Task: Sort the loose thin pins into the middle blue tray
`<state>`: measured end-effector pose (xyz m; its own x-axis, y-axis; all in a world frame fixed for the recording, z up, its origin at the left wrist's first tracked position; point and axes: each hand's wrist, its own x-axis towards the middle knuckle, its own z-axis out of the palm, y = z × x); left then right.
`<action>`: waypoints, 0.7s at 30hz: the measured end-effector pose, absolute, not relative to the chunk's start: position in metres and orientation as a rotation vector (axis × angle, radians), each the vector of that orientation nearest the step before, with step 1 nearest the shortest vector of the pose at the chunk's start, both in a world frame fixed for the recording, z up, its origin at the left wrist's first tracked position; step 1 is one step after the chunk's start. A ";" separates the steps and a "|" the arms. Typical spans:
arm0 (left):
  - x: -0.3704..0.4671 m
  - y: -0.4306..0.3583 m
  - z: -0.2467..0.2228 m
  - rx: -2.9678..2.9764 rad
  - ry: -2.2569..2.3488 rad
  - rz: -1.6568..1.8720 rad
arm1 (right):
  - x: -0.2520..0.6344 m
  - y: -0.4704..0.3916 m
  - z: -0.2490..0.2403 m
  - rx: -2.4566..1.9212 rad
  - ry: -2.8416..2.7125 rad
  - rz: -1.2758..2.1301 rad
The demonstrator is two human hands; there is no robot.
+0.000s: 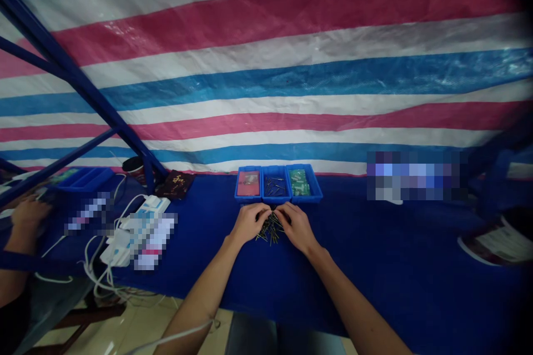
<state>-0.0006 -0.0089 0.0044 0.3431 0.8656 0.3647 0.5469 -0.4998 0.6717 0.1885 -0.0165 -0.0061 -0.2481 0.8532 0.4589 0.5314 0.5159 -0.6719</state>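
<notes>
My left hand (249, 222) and my right hand (296, 226) meet over a small pile of thin, dark and brassy stick-like pieces (272, 232) on the blue table. On both hands thumb and fingers are pinched together, the fingertips nearly touching. Whatever sits between them is too small to make out. Just beyond stand three joined blue bins. The left bin (236, 196) has a pinkish-red pack (249, 184) in it. Thin metallic pieces (275, 185) lie in the middle bin (276, 199). Green-and-white packets (298, 182) fill the right bin (318, 197).
Left of me lie a white power strip (154, 208) with tangled cables and a dark brown packet (177, 184). A co-worker's hand (31, 212) is beside another blue bin (85, 178) at far left. A round container (499, 239) stands at right. Striped sheeting (266, 83) hangs behind.
</notes>
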 end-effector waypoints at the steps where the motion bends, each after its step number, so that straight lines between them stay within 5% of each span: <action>1: -0.001 -0.009 0.005 2.177 1.237 0.987 | 0.188 -0.017 -0.006 -1.137 -1.924 0.488; 21: -0.001 -0.010 0.006 2.166 1.245 0.995 | 0.188 -0.017 -0.007 -1.156 -1.929 0.498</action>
<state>-0.0008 -0.0096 0.0057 0.3328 0.8702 0.3633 0.5466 -0.4919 0.6777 0.1878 -0.0171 -0.0066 -0.2485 0.8622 0.4415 0.5408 0.5016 -0.6752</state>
